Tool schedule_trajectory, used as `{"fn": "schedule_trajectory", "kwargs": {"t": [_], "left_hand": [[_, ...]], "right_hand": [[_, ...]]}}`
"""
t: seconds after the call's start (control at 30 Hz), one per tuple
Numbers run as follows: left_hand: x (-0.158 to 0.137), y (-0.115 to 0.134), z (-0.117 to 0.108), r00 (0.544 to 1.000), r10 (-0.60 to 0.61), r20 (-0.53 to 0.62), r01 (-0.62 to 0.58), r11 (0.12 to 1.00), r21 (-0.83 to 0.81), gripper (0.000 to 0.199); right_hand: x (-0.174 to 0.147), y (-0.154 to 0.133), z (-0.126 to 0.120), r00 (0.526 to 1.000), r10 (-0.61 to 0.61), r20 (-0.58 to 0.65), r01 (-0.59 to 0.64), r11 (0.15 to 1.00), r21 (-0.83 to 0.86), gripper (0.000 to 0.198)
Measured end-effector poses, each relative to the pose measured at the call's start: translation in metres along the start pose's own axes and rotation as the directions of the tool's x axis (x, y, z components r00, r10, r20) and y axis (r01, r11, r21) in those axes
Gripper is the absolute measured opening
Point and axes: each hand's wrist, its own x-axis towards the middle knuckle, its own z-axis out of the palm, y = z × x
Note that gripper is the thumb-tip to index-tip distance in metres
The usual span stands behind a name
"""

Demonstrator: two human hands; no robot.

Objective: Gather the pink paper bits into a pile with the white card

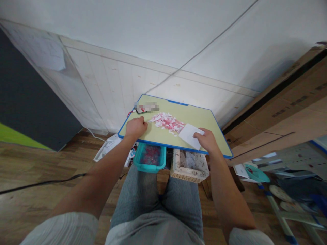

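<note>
My right hand (206,139) grips a flat white square card (190,135), thumb on top, low over the right part of the small table. The card's left corner reaches the edge of a heap of small pink and white pieces (167,122), like paper bits. My left hand (136,128) rests closed near the left edge of the pale yellow tabletop (199,117) with its blue rim, just left of the heap. Whatever its curled fingers may hold is hidden. Behind it lies a phone-like object (146,108), partly blurred, with a red cord beside it.
Below the table's front edge are a teal plastic tub (149,167) with reddish contents and a speckled, thick-walled box (190,175). Large cardboard boxes (281,98) lean at right. A white wall (153,41) with a hanging cable (209,42) stands behind.
</note>
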Motion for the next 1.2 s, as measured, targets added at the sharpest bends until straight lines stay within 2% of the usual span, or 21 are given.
{"fn": "schedule_trajectory", "kwargs": {"t": [0.13, 0.27, 0.4, 0.6, 0.8, 0.93, 1.1, 1.2], "left_hand": [[0.0, 0.002, -0.002, 1.0, -0.015, 0.017, 0.015, 1.0, -0.005, 0.042], [-0.001, 0.004, -0.004, 0.999, -0.035, 0.03, 0.035, 0.999, 0.002, 0.042], [-0.001, 0.003, -0.003, 0.999, -0.024, 0.022, 0.024, 1.0, -0.001, 0.042], [0.0, 0.001, 0.0, 1.0, -0.011, 0.011, 0.011, 1.0, -0.007, 0.042], [0.0, 0.001, -0.001, 0.999, -0.026, 0.025, 0.027, 1.0, -0.016, 0.042], [0.0, 0.0, 0.001, 1.0, -0.01, 0.004, 0.01, 1.0, -0.021, 0.042], [0.001, -0.001, 0.003, 1.0, -0.003, -0.002, 0.003, 1.0, -0.006, 0.042], [0.002, -0.002, 0.005, 1.0, 0.007, -0.017, -0.007, 1.0, -0.001, 0.041]], "right_hand": [[-0.005, -0.003, -0.009, 0.998, 0.004, -0.059, -0.005, 1.0, -0.027, 0.028], [-0.009, -0.011, 0.003, 1.0, -0.021, 0.0, 0.021, 0.999, 0.039, 0.034], [-0.011, -0.009, 0.005, 0.999, 0.003, 0.05, -0.005, 0.999, 0.043, 0.032], [-0.012, -0.009, -0.004, 1.0, -0.014, -0.003, 0.014, 1.0, 0.027, 0.029], [-0.014, -0.016, -0.006, 0.998, -0.023, 0.055, 0.025, 0.999, -0.04, 0.023], [-0.013, -0.015, -0.01, 0.999, -0.04, 0.002, 0.04, 0.998, -0.057, 0.022], [-0.003, -0.025, 0.012, 0.997, -0.076, -0.017, 0.076, 0.997, -0.013, 0.033], [0.002, -0.031, 0.023, 0.994, -0.107, -0.013, 0.107, 0.993, -0.044, 0.032]]}}
